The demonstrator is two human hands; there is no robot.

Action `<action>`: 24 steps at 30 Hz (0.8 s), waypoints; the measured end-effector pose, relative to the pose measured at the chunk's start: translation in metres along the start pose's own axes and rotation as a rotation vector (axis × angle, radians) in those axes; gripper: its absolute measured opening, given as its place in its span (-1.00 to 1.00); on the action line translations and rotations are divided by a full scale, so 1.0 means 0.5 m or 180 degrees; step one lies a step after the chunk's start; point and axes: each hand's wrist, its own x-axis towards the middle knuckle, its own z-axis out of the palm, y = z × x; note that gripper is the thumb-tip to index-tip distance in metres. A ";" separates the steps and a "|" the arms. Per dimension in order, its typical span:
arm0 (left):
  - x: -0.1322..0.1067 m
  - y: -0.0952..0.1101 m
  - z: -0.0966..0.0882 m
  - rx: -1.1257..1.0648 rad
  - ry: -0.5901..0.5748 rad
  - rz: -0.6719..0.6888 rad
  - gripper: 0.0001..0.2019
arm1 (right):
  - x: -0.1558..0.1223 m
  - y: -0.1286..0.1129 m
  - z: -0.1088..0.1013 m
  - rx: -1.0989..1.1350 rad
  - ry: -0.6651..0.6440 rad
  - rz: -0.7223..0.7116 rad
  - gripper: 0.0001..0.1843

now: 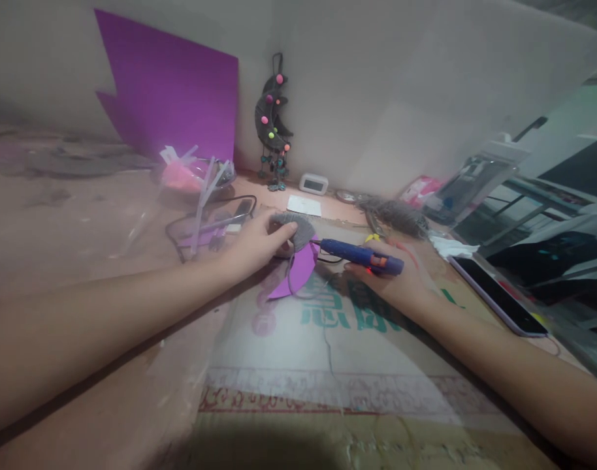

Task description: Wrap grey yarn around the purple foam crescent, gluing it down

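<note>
My left hand (pixel 266 236) grips a purple crescent cut-out (pixel 302 266) by its upper end, where grey yarn (pixel 300 228) is wound around it. The crescent's lower part is bare purple and tapers to a point. A loose strand of yarn hangs down beside it. My right hand (pixel 384 271) is closed around a blue hot glue gun (pixel 360 251), with a small red light glowing near the handle. The gun's nozzle points left and meets the crescent's right edge or lies very close to it. Part of the right fingers is hidden behind the gun.
A printed sheet (pixel 279 352) covers the work surface. Glue sticks (pixel 205 202) stand at the left near a bowl. A decorated crescent hanging (pixel 274 117) and purple card (pixel 181 85) are by the wall. Grey yarn (pixel 396 215) and a phone (pixel 497 294) lie at right.
</note>
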 end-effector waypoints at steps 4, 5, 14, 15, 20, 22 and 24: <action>-0.004 0.008 0.000 -0.0032 -0.0021 -0.0107 -0.77 | 0.001 0.001 -0.002 -0.0165 0.0042 -0.0057 -0.72; -0.005 0.010 0.000 -0.0024 -0.0023 -0.0114 -0.78 | 0.001 0.002 -0.002 -0.0169 0.0066 -0.0049 -0.72; -0.007 0.018 0.000 0.0049 -0.0006 -0.0118 -0.83 | 0.005 0.006 -0.001 -0.0095 0.0088 0.0150 -0.66; -0.008 0.018 0.000 0.0050 -0.0014 -0.0113 -0.83 | 0.006 0.005 -0.001 -0.0091 0.0067 0.0197 -0.65; -0.010 0.020 0.000 0.0102 -0.0028 -0.0090 -0.82 | 0.009 0.003 -0.001 -0.0035 -0.0029 0.0481 -0.66; -0.011 0.020 0.000 0.0061 -0.0009 -0.0124 -0.82 | 0.009 0.003 -0.001 -0.0037 -0.0010 0.0517 -0.66; -0.011 0.020 0.000 0.0046 0.0012 -0.0124 -0.82 | 0.009 0.002 -0.002 -0.0022 0.0013 0.0523 -0.66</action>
